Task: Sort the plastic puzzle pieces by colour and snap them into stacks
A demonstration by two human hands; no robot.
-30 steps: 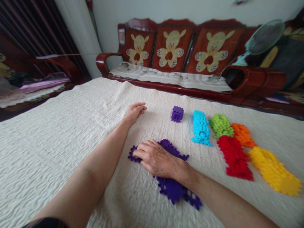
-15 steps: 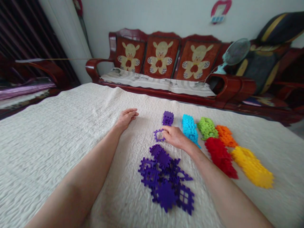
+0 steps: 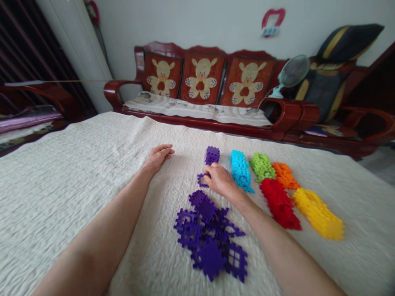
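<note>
My right hand (image 3: 218, 177) has its fingers closed on a purple open-frame piece (image 3: 201, 180), which lies low over the white quilted cover. Just beyond that hand stands a small purple stack (image 3: 212, 155). Nearer to me is a loose pile of purple toothed pieces (image 3: 211, 257), some solid and some with window openings. My left hand (image 3: 160, 156) rests on the cover to the left, fingers stretched out and slightly curled, holding nothing.
To the right lie rows of interlocking pieces: blue (image 3: 241, 170), green (image 3: 262, 166), orange (image 3: 285, 175), red (image 3: 280, 203) and yellow (image 3: 319, 213). A wooden sofa (image 3: 197, 123) with bear cushions and a fan (image 3: 294, 70) stand behind the covered surface (image 3: 77, 164).
The whole view has shifted a little. My right hand covers more of the purple frame piece and sits slightly closer to the purple stack. My left hand looks much the same.
</note>
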